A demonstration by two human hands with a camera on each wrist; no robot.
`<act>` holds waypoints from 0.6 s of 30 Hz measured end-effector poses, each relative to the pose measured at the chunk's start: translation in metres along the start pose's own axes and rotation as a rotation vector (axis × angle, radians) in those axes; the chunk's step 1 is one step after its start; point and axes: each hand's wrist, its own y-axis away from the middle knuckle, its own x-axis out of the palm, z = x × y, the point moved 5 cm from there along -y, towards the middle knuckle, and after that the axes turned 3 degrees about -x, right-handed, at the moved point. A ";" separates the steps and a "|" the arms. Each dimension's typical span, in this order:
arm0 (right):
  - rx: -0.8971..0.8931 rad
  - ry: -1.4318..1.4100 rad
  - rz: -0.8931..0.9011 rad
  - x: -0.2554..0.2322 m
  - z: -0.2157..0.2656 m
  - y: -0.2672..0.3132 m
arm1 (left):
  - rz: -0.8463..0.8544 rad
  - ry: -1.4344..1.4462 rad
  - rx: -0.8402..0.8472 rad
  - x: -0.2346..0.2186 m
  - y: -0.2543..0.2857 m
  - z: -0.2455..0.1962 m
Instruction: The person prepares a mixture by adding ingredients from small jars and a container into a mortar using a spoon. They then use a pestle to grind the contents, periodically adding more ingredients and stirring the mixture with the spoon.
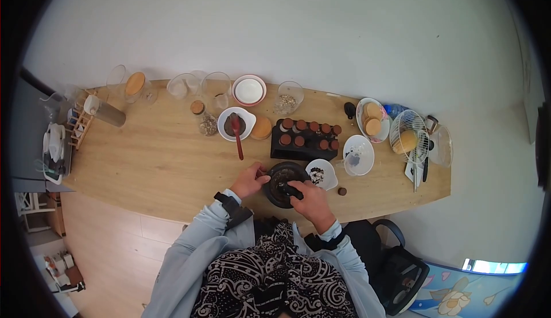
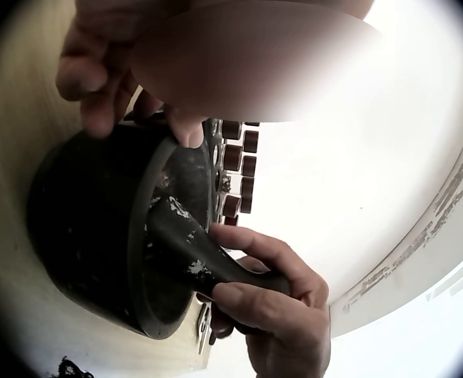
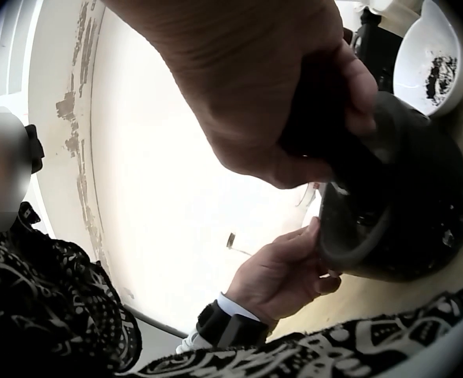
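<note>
A black mortar (image 1: pixel 271 194) stands near the front edge of the wooden table. My left hand (image 1: pixel 248 181) holds its left side, thumb over the rim and fingers outside the wall, as the left wrist view shows. In my right hand (image 1: pixel 313 202) is the black pestle (image 2: pixel 204 256), gripped by its handle, tilted, its thick end down inside the bowl. White scuffs mark the pestle. Some dark ground matter (image 1: pixel 280 178) lies in the mortar. Right beside it is a small white spouted bowl (image 1: pixel 330 181) with black and white bits. The pestle's lower tip is hidden.
Behind the mortar stands a black rack (image 1: pixel 304 150) of brown-capped jars. A white bowl (image 1: pixel 225 130) with a red spatula (image 1: pixel 236 137) is behind left. A loose brown cap (image 1: pixel 342 192) and a white bowl (image 1: pixel 366 151) lie to the right; glass jars (image 1: pixel 217 88) line the back.
</note>
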 end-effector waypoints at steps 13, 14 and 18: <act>0.120 0.172 0.077 0.018 -0.004 -0.007 | 0.052 -0.044 0.027 0.001 0.002 -0.020; 0.078 0.116 0.027 0.018 -0.003 -0.007 | 0.055 -0.042 0.027 0.003 0.002 -0.016; 0.009 0.040 0.099 0.012 -0.006 -0.003 | 0.048 -0.032 0.134 0.000 0.006 -0.030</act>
